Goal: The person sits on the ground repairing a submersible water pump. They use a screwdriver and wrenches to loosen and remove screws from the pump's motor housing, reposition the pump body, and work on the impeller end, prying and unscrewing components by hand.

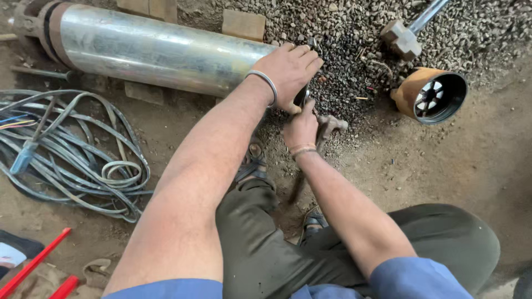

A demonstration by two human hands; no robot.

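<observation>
Both arms out fwd, L hand [289, 71] palm-down, fingers curled; R hand [301, 128] fisted, tight grip.

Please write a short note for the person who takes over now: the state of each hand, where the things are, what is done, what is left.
Left hand: flat over the open end of the steel pump cylinder, which lies on wooden blocks.
Right hand: grip closed on a pipe wrench just below that end.
Nearby on the gravel: hammer and a removed rusty impeller housing. Cable coil on the left.
Done: one housing is off. Left: the part under the left hand is hidden, so check it first.
</observation>
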